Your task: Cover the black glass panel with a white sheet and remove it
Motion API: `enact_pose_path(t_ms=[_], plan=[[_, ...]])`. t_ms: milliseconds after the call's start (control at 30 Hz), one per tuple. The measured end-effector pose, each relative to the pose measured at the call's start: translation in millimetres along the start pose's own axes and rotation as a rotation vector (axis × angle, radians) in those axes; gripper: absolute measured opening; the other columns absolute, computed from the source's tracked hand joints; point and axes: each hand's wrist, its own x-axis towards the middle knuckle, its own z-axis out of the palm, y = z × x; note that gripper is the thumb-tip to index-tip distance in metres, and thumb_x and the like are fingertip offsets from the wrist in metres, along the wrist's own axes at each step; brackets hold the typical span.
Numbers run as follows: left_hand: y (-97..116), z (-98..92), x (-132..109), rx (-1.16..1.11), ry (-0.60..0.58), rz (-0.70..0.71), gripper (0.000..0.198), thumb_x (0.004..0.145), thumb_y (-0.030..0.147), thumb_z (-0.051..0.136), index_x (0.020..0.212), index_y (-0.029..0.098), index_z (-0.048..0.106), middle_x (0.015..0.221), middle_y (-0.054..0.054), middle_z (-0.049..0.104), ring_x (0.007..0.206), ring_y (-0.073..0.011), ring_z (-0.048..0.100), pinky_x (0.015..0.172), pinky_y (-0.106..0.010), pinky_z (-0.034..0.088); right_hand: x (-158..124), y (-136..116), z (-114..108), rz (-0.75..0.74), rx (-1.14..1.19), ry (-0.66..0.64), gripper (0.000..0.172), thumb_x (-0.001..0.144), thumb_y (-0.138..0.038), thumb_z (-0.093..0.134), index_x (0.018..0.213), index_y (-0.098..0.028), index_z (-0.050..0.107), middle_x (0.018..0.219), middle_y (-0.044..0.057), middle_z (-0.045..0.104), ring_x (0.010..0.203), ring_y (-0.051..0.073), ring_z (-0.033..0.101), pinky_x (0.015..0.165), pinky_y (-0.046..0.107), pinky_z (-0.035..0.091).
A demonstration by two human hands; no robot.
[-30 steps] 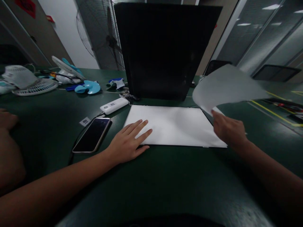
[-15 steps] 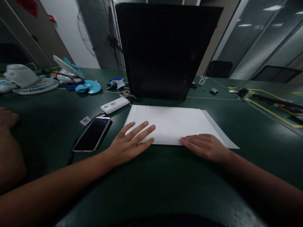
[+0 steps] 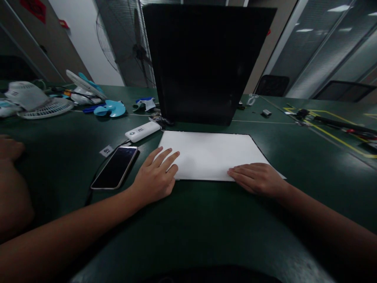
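A blank white sheet of paper (image 3: 206, 155) lies in front of a large dark screen, with thin black edges showing along its borders. My left hand (image 3: 154, 175) rests at its front left corner, fingers spread and a little bent, holding nothing. On the front right corner lies my right hand (image 3: 259, 179), palm down with its fingers stretched out side by side. A small white corner sticks out past that hand; what is under the palm is hidden.
The black screen (image 3: 206, 63) stands behind the paper. To the left are a phone (image 3: 114, 167) with a cable, a white power bank (image 3: 143, 131), blue fan blades (image 3: 110, 109) and white fan parts (image 3: 44, 104). Another person's arm (image 3: 13, 188) rests at the far left.
The white strip that stuck out at the paper's right side has mostly drawn in under the right hand. My left hand has moved left with its fingers less spread; my right shifted slightly right.
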Motion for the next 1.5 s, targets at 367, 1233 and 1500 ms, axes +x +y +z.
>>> enact_pose_path(t_ms=[367, 1233, 1500], plan=[[-4, 10.2, -2, -0.046, -0.086, 0.069, 0.026, 0.088, 0.023, 0.058, 0.106, 0.013, 0.074, 0.135, -0.017, 0.069, 0.122, -0.0356, 0.066, 0.11, -0.054, 0.05, 4, -2, 2, 0.0, 0.039, 0.02, 0.024, 0.098, -0.021, 0.063, 0.118, -0.021, 0.077, 0.113, 0.005, 0.079, 0.094, 0.016, 0.076, 0.081, 0.034, 0.065], [-4, 14.6, -1, -0.107, -0.247, 0.04, 0.033, 0.106, 0.042, 0.054, 0.121, 0.018, 0.071, 0.128, -0.012, 0.073, 0.113, -0.0318, 0.071, 0.091, -0.048, 0.06, 2, 4, 6, -0.008, 0.084, -0.001, 0.026, 0.099, -0.031, 0.065, 0.12, -0.022, 0.076, 0.114, 0.005, 0.078, 0.098, 0.017, 0.075, 0.083, 0.032, 0.063], [-9, 16.9, -5, -0.162, -0.192, -0.202, 0.058, 0.103, 0.056, 0.048, 0.145, 0.018, 0.058, 0.153, -0.017, 0.056, 0.14, -0.0405, 0.052, 0.112, -0.062, 0.045, -5, 18, -4, 0.517, -0.106, -0.019, 0.047, 0.102, -0.049, 0.053, 0.135, -0.02, 0.069, 0.121, 0.012, 0.075, 0.108, 0.028, 0.072, 0.092, 0.046, 0.058]])
